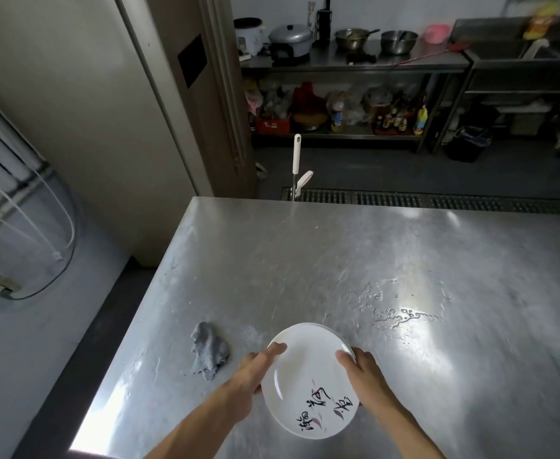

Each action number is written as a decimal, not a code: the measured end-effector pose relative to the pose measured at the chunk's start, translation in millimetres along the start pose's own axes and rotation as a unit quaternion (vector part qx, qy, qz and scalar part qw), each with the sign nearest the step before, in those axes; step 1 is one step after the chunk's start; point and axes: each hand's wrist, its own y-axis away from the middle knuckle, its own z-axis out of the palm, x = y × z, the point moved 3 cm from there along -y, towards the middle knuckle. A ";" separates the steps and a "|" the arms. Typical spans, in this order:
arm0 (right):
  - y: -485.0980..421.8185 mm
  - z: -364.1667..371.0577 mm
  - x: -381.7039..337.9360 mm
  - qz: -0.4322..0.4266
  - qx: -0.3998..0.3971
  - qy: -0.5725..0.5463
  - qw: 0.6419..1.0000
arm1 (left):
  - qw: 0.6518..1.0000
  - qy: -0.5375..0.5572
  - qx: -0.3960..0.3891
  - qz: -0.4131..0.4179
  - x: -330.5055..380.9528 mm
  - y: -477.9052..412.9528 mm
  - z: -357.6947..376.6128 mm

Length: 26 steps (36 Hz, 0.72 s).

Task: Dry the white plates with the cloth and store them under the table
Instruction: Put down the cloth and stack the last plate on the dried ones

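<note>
A white plate with black brush characters near its front edge is held above the steel table, close to the front. More than one plate seems stacked, as a second rim shows at the back. My left hand grips the left rim, thumb on top. My right hand grips the right rim the same way. A crumpled grey cloth lies on the table just left of my left hand, untouched.
Water puddles glisten on the table to the right of the plate. A white mop handle stands beyond the table's far edge. A refrigerator rises at the left; shelves with pots line the back wall.
</note>
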 end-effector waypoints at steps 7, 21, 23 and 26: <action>3.0 -2.6 -6.6 -0.015 -0.005 -0.026 1.000 | 1.000 0.003 -0.014 0.015 -8.0 -6.5 -5.2; 5.8 -10.6 -8.1 0.014 -0.015 -0.042 0.999 | 0.992 0.088 -0.088 -0.008 -15.9 -2.7 -2.2; 6.1 -10.9 -9.2 0.017 -0.016 -0.045 0.999 | 0.992 0.092 -0.084 -0.001 -17.1 -2.1 -0.9; 6.5 -12.1 -9.7 0.017 -0.017 -0.040 0.999 | 0.993 0.094 -0.076 0.003 -20.5 -2.9 1.8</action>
